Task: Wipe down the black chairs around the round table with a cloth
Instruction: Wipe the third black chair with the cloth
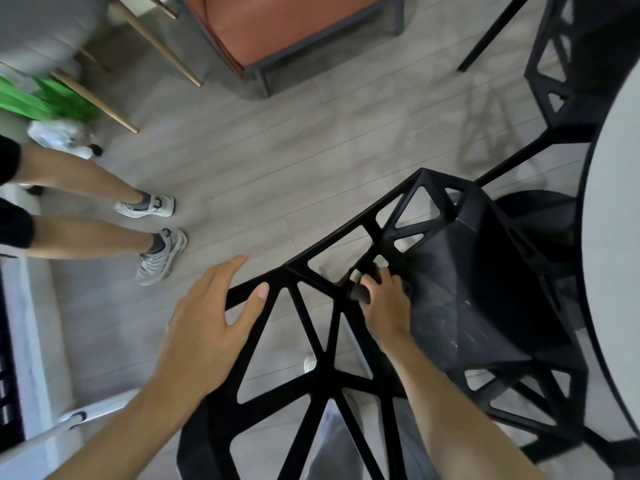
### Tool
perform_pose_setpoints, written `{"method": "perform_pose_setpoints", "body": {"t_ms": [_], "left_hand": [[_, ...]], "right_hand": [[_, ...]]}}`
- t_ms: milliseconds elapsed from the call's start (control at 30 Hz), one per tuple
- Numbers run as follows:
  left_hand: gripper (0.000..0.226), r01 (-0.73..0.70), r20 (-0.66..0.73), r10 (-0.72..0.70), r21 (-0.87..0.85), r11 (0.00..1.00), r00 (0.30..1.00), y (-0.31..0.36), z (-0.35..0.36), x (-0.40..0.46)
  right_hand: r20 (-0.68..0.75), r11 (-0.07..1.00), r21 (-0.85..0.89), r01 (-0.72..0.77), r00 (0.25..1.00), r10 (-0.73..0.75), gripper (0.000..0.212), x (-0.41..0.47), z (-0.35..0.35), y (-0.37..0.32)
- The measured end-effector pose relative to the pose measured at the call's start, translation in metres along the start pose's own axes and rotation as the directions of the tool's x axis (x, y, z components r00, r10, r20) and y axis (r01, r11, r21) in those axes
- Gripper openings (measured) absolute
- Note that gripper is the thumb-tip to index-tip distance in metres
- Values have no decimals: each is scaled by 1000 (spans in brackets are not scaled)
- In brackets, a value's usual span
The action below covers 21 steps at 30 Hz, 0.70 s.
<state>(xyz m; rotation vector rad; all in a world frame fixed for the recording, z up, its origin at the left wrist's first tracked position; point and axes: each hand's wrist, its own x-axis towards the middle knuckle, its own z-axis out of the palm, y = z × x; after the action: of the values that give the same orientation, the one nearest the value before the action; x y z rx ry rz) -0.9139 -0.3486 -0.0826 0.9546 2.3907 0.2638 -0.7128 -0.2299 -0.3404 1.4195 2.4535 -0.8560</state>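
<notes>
The black chair (460,299) is steadied by the left hand (207,327), fingers straight, thumb laid over the top rail. Right-hand (384,299) fingers are curled round a dark cloth (358,292), pressed to a backrest strut, apparently for wiping; the tabletop (613,237) lies beyond

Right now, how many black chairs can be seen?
2: one black chair under the hands beside the round table, another top right. Others may be hidden.
</notes>
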Motion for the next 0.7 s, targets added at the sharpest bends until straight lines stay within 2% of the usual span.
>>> {"method": "perform_pose_setpoints", "body": {"t_ms": [133,200,233,267,300,333,400,433,500,567,633,700], "left_hand": [[77,-12,49,6,126,992,999,7,-2,1],[85,-35,74,5,401,915,997,14,-9,1],[87,-58,110,1,517,854,994,21,-13,0],[89,-97,137,15,621,778,990,29,-16,1],[89,-133,182,9,681,720,983,38,-20,7],[89,-156,238,-18,686,710,971,48,-21,17],[82,-152,313,-63,616,773,948,68,-12,52],[79,-183,303,2,571,800,953,77,2,74],[71,-262,286,145,428,865,947,92,36,124],[67,-291,298,213,248,924,931,97,72,170],[70,-274,326,226,106,956,918,91,106,208],[77,-240,359,211,38,970,909,85,134,228]], "right_hand": [[90,959,-97,266,962,-257,45,-6,8,5],[102,915,-188,356,934,-343,46,7,-2,16],[70,922,-212,322,947,-315,47,15,-10,24],[-3,955,-205,216,975,-221,47,23,-20,31],[-100,985,-159,60,992,-77,46,33,-30,37],[-185,992,-78,-102,979,86,44,43,-39,41],[-260,947,99,-307,910,322,39,58,-52,42],[-273,936,139,-322,896,349,38,61,-54,39],[-285,959,140,-248,917,279,39,58,-49,30],[-253,973,127,-193,942,220,39,43,-29,20],[-201,986,85,-144,967,159,44,24,-3,14],[-176,1000,-7,-31,984,29,55,14,13,17]]}}
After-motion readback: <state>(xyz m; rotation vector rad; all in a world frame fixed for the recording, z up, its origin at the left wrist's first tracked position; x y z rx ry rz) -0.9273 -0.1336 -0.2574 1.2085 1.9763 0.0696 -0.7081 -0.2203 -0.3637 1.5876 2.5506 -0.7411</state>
